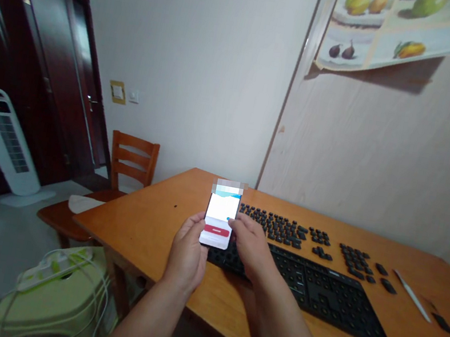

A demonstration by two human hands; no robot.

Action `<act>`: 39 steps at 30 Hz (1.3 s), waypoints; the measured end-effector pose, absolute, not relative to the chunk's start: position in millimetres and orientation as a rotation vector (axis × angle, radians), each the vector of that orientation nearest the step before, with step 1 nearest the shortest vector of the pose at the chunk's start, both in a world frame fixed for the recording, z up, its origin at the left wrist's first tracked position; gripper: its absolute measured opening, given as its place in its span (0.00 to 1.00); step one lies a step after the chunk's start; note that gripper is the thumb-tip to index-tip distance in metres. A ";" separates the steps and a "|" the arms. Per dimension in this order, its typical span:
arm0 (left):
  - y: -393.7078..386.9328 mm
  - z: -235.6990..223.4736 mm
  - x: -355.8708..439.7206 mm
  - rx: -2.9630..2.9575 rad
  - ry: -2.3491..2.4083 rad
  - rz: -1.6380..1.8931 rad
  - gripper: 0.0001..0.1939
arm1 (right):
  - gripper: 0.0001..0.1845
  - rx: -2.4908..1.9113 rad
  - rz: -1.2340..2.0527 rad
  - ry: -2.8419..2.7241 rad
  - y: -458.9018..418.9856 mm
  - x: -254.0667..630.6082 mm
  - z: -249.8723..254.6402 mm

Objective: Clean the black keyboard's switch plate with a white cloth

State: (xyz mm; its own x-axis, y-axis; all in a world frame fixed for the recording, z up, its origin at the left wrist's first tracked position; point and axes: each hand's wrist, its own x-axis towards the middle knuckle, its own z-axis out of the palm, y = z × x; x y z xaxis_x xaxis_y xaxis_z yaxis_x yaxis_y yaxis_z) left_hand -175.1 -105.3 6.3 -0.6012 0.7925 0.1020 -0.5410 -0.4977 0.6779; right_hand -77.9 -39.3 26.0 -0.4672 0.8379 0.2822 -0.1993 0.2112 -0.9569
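A smartphone [221,211] with a lit screen is held upright above the near side of the table, its top part blurred out. My left hand [188,246] grips its left edge, thumb along the side. My right hand [250,241] closes on the right edge, with the thumb at the screen's lower right. Behind and below the phone lies a black keyboard base [329,294] with its keys taken off, partly hidden by my right hand and forearm. Loose black keycaps [279,227] stand in rows beyond it, laid out like a keyboard.
The wooden table [146,218] meets the wall. A white pen-like stick [412,295] and a small black piece [443,323] lie at right. A wooden chair [133,161], a white tower fan [7,142] and a green bin-like box [52,306] with a power strip [55,266] stand left.
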 end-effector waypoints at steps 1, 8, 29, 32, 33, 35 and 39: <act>-105.3 6.0 -175.3 0.518 0.771 2.130 0.13 | 0.10 -0.620 1.414 -1.580 -39.8 -78.1 26.2; -106.4 7.1 -175.7 0.512 0.757 2.133 0.14 | 0.14 -0.616 1.392 -1.590 -41.3 -78.5 27.4; -108.0 7.0 -174.4 0.506 0.787 2.136 0.14 | 0.14 -0.594 1.435 -1.503 -41.0 -78.8 23.2; -108.3 6.8 -174.6 0.506 0.781 2.143 0.13 | 0.15 -0.601 1.445 -1.512 -42.2 -78.7 23.1; -108.2 6.6 -174.6 0.506 0.779 2.145 0.13 | 0.15 -0.603 1.449 -1.517 -42.5 -78.7 23.0; -108.0 6.0 -175.1 0.507 0.777 2.151 0.13 | 0.15 -0.611 1.457 -1.531 -43.2 -78.8 23.1; -107.7 4.3 -176.9 0.507 0.783 2.158 0.14 | 0.13 -0.637 1.469 -1.536 -45.2 -79.9 23.4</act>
State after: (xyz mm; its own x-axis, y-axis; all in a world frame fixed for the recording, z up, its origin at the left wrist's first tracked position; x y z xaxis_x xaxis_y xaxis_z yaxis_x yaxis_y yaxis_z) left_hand -176.9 -107.7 4.3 -0.6242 0.7748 0.1003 -0.5301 -0.5143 0.6741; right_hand -79.9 -45.2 23.4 -0.4711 0.8467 0.2473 -0.2093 0.1650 -0.9638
